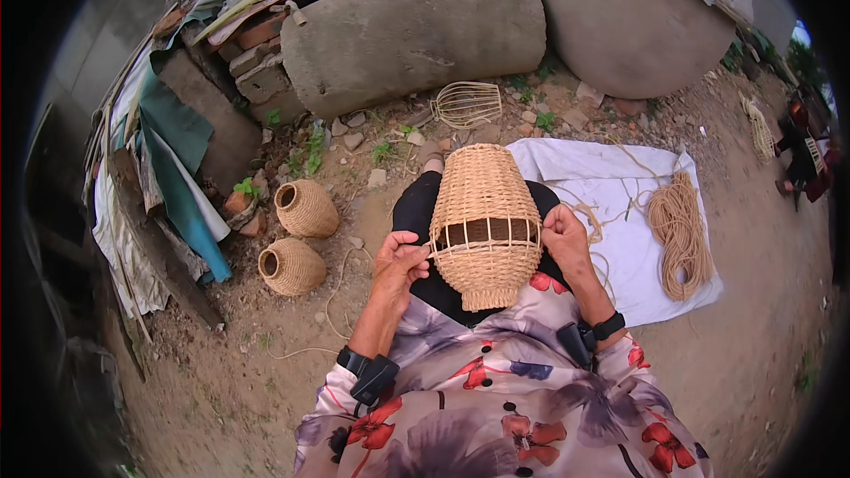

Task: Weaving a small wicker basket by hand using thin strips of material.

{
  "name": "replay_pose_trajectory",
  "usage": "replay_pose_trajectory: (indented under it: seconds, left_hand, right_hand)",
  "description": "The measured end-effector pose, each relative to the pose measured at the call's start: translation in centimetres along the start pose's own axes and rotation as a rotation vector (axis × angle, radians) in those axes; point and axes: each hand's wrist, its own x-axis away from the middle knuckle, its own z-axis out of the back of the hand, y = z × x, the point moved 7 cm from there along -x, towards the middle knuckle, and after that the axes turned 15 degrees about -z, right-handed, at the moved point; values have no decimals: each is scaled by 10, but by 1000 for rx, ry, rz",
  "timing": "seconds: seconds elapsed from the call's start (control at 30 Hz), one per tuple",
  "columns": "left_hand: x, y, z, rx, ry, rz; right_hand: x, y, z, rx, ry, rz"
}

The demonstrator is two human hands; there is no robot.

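A woven straw-coloured basket (486, 179) rests over my lap, its narrow neck toward me. Across its middle runs an unwoven band where bare ribs show and the hollow inside is dark. My left hand (398, 270) pinches the basket's left side at the level of that gap. On the opposite side, the closed fingers of my right hand (567, 239) grip the edge near the same band; whether a strand is also between them I cannot tell. A thin cord (335, 294) trails over the ground beside my left hand.
Two small woven pots (305, 209) lie at the left. Right of my legs, a coil of cord (680, 239) sits on a white sheet (624, 279). Ahead are a bare rib frame (469, 105) and a large stone roller (416, 35). Another person (804, 146) is far right.
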Motion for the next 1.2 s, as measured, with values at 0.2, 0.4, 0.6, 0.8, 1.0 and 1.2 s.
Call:
replay_pose_trajectory:
  seconds: [0.2,0.4,0.6,0.8,1.0,1.2]
  left_hand:
    - [-7,5,-1,-597,-104,-51]
    - [0,-1,-8,-138,-159,35]
    - [2,9,-25,126,-174,-69]
    - [8,21,-62,-333,-257,-266]
    - [4,21,-72,-538,-271,-143]
    - [-10,40,-86,-1145,-259,-502]
  right_hand:
    - [2,-10,2,254,121,153]
    - [4,-9,11,398,199,147]
    - [-14,18,33,338,118,65]
    - [9,-24,33,135,161,164]
    - [54,-65,-57,472,-147,374]
    - [61,-72,-88,671,-172,668]
